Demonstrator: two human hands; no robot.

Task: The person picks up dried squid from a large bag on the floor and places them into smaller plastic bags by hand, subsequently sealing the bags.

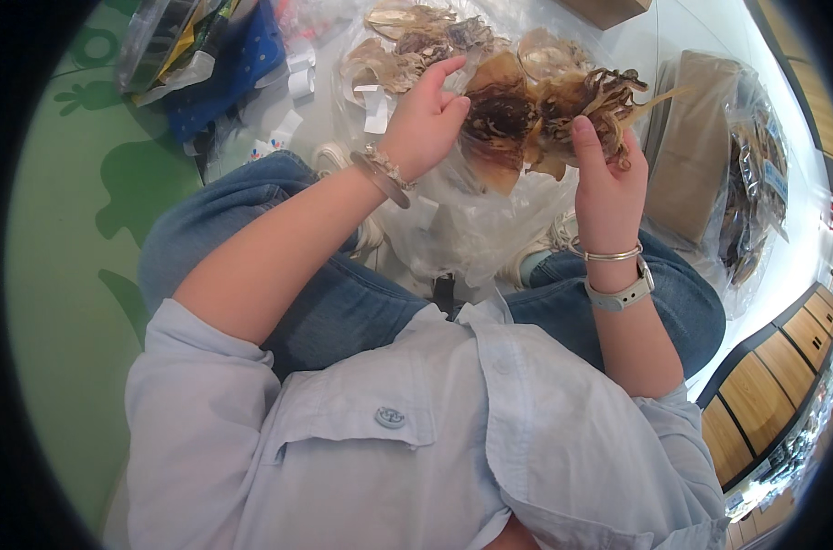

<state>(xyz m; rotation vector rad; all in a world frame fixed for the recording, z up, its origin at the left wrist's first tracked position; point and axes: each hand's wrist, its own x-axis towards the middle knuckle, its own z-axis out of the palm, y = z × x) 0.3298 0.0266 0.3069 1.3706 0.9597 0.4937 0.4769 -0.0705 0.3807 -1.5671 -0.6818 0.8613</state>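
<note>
A flattened dried squid [502, 113], brown and amber with curled tentacles, is held up before me. My right hand [612, 161] grips it near the head and tentacles, the thumb on top. At its left edge is my left hand [434, 113], its index finger stretched out and its thumb bent in close to the squid; whether it pinches the edge cannot be told. Behind and beyond my hands, more dried squid [416, 51] lie on a clear plastic sheet [458, 230], with another dried piece [550, 51] just past the held one.
To the right lies a brown packet in clear plastic [695, 144], beside bagged dark dried goods [750, 199]. At upper left are a blue dotted bag [251, 69] and glossy packaging [183, 45]. White paper slips [301, 72] lie near it. A cardboard box [609, 8] stands at the top.
</note>
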